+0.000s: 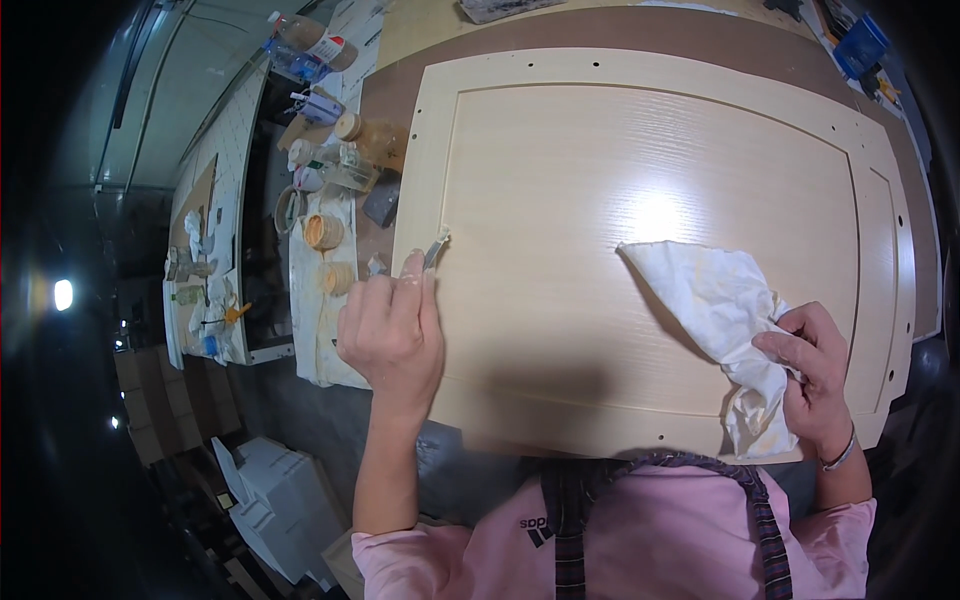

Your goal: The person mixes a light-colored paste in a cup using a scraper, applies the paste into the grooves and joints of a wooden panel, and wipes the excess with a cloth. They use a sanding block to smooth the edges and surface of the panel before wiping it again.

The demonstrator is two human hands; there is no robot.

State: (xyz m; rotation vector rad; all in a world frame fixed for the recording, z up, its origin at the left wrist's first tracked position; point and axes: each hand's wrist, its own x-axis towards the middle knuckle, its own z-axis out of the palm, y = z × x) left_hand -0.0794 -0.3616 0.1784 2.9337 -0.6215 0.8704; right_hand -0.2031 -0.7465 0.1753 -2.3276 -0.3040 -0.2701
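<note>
A large cream wood-grain panel (560, 250), like a cabinet door with grooved frame lines and small dark holes along its border, lies flat in front of me. At its left edge my left hand (392, 325) is closed on a small putty knife (434, 252). Pale filler clings to the blade's tip, which is at the panel's left groove. Most of the handle is hidden in my fingers. Over the panel's lower right, my right hand (812, 365) grips a crumpled white cloth (705, 295), lightly stained yellow, its corner spread toward the middle of the panel.
Left of the panel stand an open jar of orange filler (322, 232), a tan round container (337, 278), a dark block (382, 200) and several bottles (345, 165). A brown board (600, 32) lies beneath the panel. A blue container (860, 45) is at the far right; a white box (285, 500) sits lower left.
</note>
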